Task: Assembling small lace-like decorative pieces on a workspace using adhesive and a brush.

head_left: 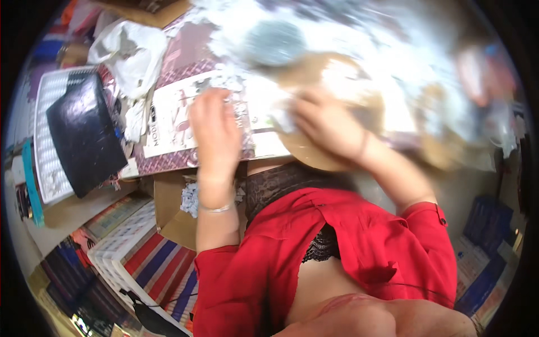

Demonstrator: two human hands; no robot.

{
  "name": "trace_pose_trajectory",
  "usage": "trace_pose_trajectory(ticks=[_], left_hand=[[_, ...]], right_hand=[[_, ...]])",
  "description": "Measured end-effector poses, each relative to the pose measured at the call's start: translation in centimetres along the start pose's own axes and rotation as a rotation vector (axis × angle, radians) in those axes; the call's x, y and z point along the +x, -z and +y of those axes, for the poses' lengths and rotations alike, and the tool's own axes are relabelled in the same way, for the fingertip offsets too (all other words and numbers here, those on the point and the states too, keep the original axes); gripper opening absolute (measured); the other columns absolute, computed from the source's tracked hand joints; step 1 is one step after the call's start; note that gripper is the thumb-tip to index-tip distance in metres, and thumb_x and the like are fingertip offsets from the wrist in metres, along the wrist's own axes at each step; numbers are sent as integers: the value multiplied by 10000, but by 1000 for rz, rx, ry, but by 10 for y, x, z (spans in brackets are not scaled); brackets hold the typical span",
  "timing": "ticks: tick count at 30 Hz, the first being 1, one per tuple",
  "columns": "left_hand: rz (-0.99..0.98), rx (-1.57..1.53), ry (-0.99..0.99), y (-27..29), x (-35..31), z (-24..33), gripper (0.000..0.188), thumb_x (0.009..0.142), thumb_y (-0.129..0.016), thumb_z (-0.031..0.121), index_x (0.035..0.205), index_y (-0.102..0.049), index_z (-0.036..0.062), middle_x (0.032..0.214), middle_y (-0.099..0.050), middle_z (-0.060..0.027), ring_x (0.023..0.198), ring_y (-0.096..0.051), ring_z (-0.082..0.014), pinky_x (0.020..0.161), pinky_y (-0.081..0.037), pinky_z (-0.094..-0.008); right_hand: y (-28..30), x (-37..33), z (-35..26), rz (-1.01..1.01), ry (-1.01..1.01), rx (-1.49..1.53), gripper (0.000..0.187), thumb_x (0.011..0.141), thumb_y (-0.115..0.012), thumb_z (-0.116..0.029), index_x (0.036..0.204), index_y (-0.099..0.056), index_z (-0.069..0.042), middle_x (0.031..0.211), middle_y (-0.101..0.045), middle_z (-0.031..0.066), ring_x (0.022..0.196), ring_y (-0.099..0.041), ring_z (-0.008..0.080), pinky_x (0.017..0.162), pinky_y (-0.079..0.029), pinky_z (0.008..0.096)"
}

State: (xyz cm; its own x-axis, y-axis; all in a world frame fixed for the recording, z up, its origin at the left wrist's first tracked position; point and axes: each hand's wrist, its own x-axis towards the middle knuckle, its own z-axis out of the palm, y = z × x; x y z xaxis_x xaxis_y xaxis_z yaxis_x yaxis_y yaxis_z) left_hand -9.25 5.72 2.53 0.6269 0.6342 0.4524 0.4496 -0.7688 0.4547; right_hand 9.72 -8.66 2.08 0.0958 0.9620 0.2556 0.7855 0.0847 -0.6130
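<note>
My left hand (216, 126) is over a printed sheet on the table, fingers stretched out and slightly blurred; nothing shows in them. Small white pieces (224, 78) lie just beyond its fingertips. My right hand (328, 121) reaches in over a large round tan thing (314, 151), whose kind is unclear through the blur. Its fingers are bent closed around a small whitish piece (283, 116), too smeared to name exactly. The printed white sheet (168, 121) rests on a purple patterned cover (191, 45). Behind the tan thing sits a blurred grey round thing (275, 42).
On the left are a white plastic basket (48, 140) with a black flat piece (87, 135) over it and a white plastic bag (132, 56). Below the table edge stand an open cardboard box (174, 210) and a striped bag (160, 264). Blurred items crowd the right.
</note>
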Motion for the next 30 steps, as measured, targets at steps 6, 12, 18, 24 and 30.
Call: trace_pose_trajectory(ticks=[6, 12, 18, 24, 30], left_hand=[[-107, 102, 139, 16, 9, -22, 148, 839, -618, -5, 982, -582, -4, 928, -606, -175, 904, -579, -366, 823, -464, -441], [-148, -167, -35, -30, 22, 49, 83, 853, -678, 48, 899, -640, -9, 879, -616, -162, 796, -625, -328, 708, -521, -391], [-359, -260, -57, -34, 37, 45, 167, 828, -635, -31, 988, -687, -33, 962, -629, -176, 893, -623, -361, 803, -500, -413], [-450, -198, -155, -30, 45, 41, 230, 749, -703, -20, 979, -697, -28, 1004, -626, -156, 921, -612, -335, 825, -495, -397], [-234, -214, -202, -61, 27, 58, 277, 663, -832, 96, 810, -624, -13, 889, -605, -116, 862, -559, -332, 749, -474, -403]], right_hand=[[38, 7, 32, 205, -105, -190, 95, 860, -666, -113, 919, -655, -39, 901, -613, 160, 881, -620, 361, 788, -517, 437], [52, 40, 101, 215, -140, -568, 151, 865, -667, -190, 927, -639, -55, 903, -604, 139, 881, -601, 350, 740, -510, 435], [23, 2, 2, 58, 48, -42, 180, 791, -704, -153, 922, -611, -72, 937, -576, 120, 891, -587, 343, 738, -512, 442], [29, -25, 6, -82, 36, -9, 133, 776, -681, -108, 876, -613, -53, 858, -578, 117, 860, -591, 344, 727, -510, 442], [51, 18, 51, 85, -102, -123, 99, 849, -606, -107, 868, -656, -23, 885, -640, 175, 853, -643, 384, 760, -523, 459]])
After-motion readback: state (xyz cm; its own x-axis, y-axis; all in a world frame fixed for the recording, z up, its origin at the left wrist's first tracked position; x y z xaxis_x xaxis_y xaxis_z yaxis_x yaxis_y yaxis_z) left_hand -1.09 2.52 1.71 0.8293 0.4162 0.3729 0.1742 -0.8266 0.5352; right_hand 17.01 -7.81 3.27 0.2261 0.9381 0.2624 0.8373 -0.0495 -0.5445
